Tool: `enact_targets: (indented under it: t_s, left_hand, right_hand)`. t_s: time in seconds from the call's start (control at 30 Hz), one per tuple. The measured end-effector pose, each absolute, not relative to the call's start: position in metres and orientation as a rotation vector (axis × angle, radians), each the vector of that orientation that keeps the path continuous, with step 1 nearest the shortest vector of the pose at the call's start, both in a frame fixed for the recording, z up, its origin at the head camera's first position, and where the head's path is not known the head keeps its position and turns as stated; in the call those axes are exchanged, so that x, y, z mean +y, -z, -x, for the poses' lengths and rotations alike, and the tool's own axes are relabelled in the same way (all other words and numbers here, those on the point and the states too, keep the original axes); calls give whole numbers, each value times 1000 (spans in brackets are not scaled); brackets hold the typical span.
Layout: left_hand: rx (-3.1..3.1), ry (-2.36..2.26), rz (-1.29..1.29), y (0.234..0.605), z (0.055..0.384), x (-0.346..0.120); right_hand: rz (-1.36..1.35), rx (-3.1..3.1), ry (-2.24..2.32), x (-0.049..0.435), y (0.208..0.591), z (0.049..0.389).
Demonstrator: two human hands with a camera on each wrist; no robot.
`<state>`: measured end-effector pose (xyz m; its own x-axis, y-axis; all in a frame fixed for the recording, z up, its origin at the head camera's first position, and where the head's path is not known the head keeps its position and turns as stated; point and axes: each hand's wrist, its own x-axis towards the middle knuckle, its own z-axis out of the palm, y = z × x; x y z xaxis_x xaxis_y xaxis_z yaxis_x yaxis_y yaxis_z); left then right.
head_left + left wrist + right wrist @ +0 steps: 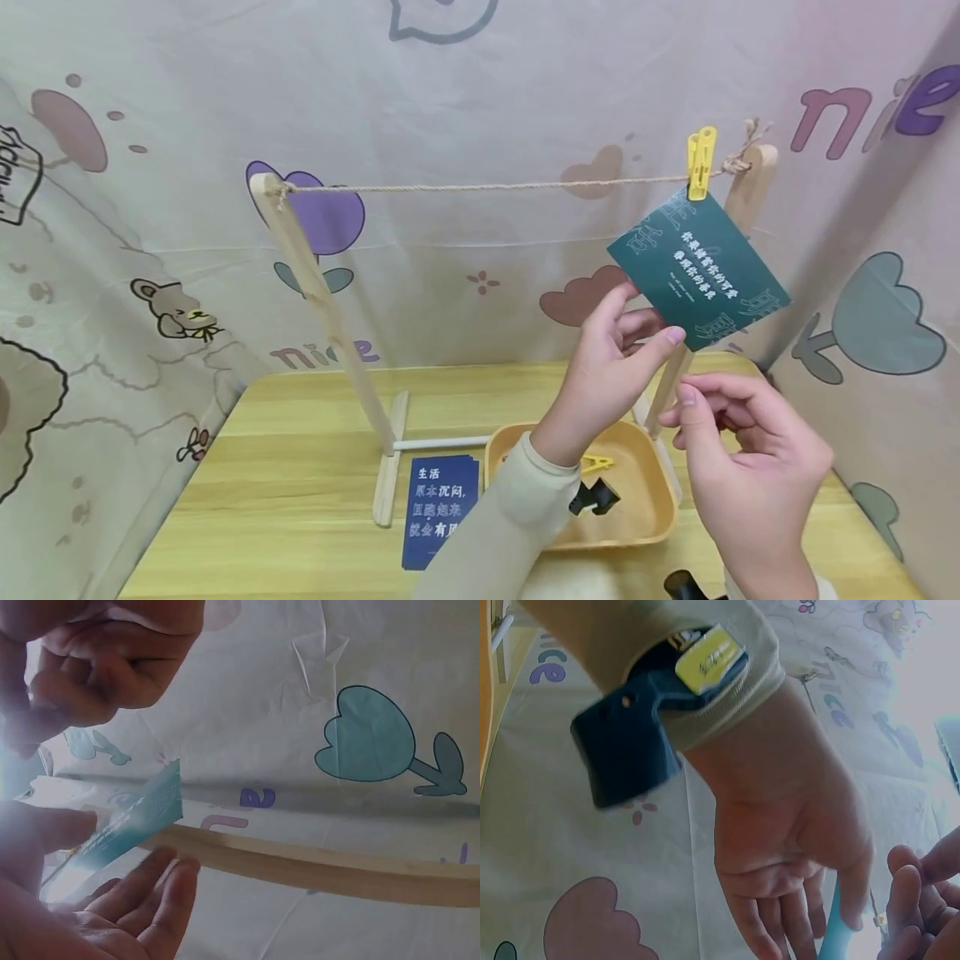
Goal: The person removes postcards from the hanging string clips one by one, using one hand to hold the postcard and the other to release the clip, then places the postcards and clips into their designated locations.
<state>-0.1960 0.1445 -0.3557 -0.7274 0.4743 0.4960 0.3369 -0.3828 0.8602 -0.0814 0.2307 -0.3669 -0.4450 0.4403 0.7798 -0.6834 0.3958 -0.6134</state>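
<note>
A dark green card (697, 267) with white writing hangs by its top corner from a yellow clothespin (701, 162). This clothespin sits on the twine (487, 185) near the right post. My left hand (611, 358) pinches the card's lower left edge, thumb in front and fingers behind. From the left wrist, the card (146, 810) appears edge-on between thumb and fingers. Just below the card's bottom corner is my right hand (750, 450), fingers curled and the tips of thumb and forefinger together, with nothing visible between them. In the right wrist view, my left hand (787, 832) shows palm side.
The twine runs between two wooden posts (322, 308). Behind my left forearm stands an orange tray (652, 533) containing a yellow clothespin (597, 463) and black pieces (596, 497). A stack of blue cards (442, 504) lies left of it on the wooden table (247, 500).
</note>
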Motion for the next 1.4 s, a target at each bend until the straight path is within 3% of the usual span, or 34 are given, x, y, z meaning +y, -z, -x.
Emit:
enact_targets:
  t_s: [0.8, 1.4]
  left_hand:
    - [1840, -2317, -987, 359, 200, 148]
    - [1887, -2304, -957, 359, 202, 142]
  right_hand:
    - [-190, -1670, -1186, 237, 359, 78]
    - [-225, -2000, -786, 292, 214, 138]
